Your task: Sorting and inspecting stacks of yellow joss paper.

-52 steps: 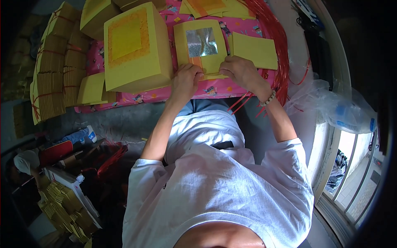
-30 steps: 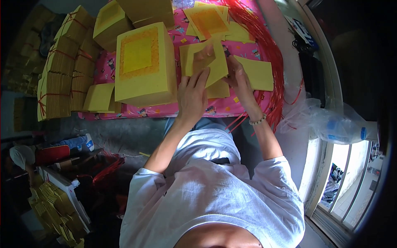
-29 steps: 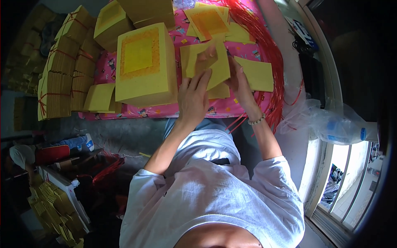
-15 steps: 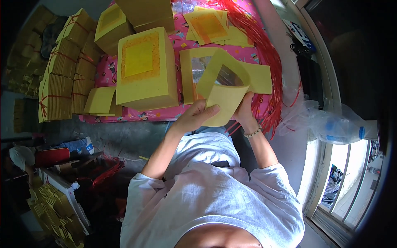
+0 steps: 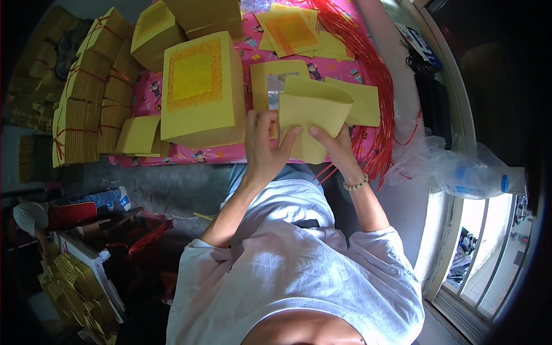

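1 folded yellow paper sheet (image 5: 314,112) over the pink printed cloth's (image 5: 184,154) front edge; plain outside now showing, silver inside visible 0.5 s ago. 3 thick yellow paper blocks (image 5: 201,123) left. Right hand (image 5: 340,150) pinches sheet; left hand (image 5: 265,150) half open, thumb on it, grip unclear.

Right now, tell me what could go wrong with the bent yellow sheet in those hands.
The bent yellow sheet curves over with the thumbs of the left hand and right hand on its near side; uneven pressure might crease it crookedly.

The silver-patched sheet lies partly hidden behind it and could get nudged askew.

The tall yellow stack stands close beside the left hand, so a bump might shift it.
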### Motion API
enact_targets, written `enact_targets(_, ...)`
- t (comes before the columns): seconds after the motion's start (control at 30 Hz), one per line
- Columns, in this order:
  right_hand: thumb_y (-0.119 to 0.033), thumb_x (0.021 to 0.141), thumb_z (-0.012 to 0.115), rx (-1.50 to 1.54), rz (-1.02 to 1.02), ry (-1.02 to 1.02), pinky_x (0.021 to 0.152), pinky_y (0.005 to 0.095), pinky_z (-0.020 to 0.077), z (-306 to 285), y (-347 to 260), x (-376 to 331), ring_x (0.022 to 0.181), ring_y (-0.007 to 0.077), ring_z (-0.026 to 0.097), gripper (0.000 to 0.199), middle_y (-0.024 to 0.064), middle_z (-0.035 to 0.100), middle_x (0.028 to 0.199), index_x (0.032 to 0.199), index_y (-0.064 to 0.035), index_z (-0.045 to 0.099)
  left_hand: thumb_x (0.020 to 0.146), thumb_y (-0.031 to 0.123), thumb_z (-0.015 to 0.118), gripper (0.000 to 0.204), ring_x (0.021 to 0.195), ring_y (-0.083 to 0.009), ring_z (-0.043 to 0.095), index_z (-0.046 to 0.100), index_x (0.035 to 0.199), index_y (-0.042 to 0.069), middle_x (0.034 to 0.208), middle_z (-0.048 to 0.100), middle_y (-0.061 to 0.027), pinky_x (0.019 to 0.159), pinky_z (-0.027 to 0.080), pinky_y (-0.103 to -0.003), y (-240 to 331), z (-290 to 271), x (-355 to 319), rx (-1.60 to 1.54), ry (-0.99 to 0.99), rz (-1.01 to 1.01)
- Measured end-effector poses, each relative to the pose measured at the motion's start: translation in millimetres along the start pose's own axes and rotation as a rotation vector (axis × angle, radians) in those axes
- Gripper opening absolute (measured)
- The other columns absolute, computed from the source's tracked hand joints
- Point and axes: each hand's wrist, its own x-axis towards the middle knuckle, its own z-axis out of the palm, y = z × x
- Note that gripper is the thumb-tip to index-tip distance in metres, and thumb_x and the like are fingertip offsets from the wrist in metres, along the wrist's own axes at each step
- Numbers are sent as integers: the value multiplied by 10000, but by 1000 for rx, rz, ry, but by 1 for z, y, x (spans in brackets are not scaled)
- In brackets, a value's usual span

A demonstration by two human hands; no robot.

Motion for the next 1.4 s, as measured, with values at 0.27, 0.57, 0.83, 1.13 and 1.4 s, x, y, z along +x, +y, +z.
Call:
enact_targets(0.27,-157,850,668,87,45,39,814,262,492,9,-2,6,978,143,595,447,100,605,1100,1213,26,482,806,92,707,361,961,-132,559,486,1074,-7,985,595,-85,811,461,-269,-19,12,10,-778,-22,-410)
enact_targets(0.57,-122,881,617,47,134,21,847,271,492,7,4,18,1014,157,581,434,115,573,1144,1248,42,454,945,154,516,403,1064,-152,568,424,1314,21,1195,567,-76,875,468,-272,-24,9,23,-1055,-269,-686)
enact_targets(0.83,-127,886,620,131,157,-2,839,277,504,1,10,25,1005,172,594,434,126,571,1143,1243,53,451,935,109,515,354,1063,-183,567,455,1273,26,1190,568,-106,893,460,-303,-30,7,32,-1135,-309,-839)
enact_targets(1.13,-131,879,633,-69,29,43,847,271,493,5,12,23,1005,161,587,438,112,571,1143,1246,29,457,939,112,504,351,1045,-184,578,457,1272,11,1162,581,-110,895,463,-303,-26,12,32,-997,-282,-800)
enact_targets(1.4,-108,868,639,55,171,72,846,274,495,3,10,26,1009,165,590,435,112,581,1127,1243,26,463,941,121,499,361,1038,-183,586,450,1278,2,1160,582,-116,888,473,-302,-35,18,35,-968,-305,-864)
